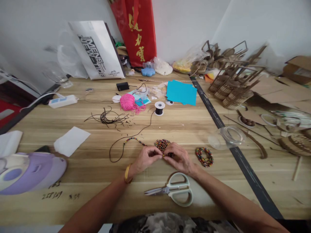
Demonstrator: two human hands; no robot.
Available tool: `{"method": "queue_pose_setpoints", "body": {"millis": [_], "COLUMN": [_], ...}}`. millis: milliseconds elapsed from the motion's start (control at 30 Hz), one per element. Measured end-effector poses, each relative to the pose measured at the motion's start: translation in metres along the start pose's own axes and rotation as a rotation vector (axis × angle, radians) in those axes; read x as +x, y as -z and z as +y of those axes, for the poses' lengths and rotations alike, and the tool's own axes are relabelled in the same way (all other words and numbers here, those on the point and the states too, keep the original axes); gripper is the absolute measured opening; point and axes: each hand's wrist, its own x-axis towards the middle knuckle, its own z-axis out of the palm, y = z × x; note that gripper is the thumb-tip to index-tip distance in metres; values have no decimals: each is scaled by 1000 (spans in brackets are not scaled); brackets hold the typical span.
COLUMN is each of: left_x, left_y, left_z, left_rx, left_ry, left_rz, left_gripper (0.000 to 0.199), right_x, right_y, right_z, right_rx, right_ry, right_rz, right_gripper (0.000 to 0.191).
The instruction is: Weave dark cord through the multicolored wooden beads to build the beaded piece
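Note:
My left hand (pixel 147 158) and my right hand (pixel 178 157) meet at their fingertips over the table, both pinching. A beaded cord (pixel 133 139) runs into my left hand; my right fingertips are at a tiny bead beside its end, too small to make out fully. Just behind the hands lies a pile of multicoloured beads (pixel 162 143), partly covered by my right hand. The black cord loops left and back to a white spool (pixel 159 109). Right of my right hand sits a coiled beaded bracelet (pixel 204 157). Scissors (pixel 168 190) lie open in front of my hands.
Pink yarn (pixel 127 102), blue sheets (pixel 181 92) and black cord scraps (pixel 107 117) lie farther back. A purple device (pixel 36 171) and white paper (pixel 71 141) are at left. Clear round lids (pixel 227 137) and brown woven baskets (pixel 225 87) stand right. Bags line the wall.

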Motion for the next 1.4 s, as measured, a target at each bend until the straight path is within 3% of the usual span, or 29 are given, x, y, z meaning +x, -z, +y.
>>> {"method": "queue_pose_setpoints", "body": {"millis": [300,1033,1233,1400], "left_x": [0,-1,-3,-4], "left_y": [1,0,0,1], "left_z": [1,1,7,10], "left_rx": [-11,-153,-163,-72], "left_ry": [18,61,35,4], "left_rz": [-29,-42,-56,-26], "left_gripper": [12,21,38,33], "right_x": [5,2,3,4], "right_y": [1,1,4,7], "right_z": [-3,2,-4,-8], "right_rx": [-11,-5,-41,-34], "right_ry": [64,47,78,101], "right_rz": [4,-61,-8,33], "right_gripper": [6,8,12,13]}}
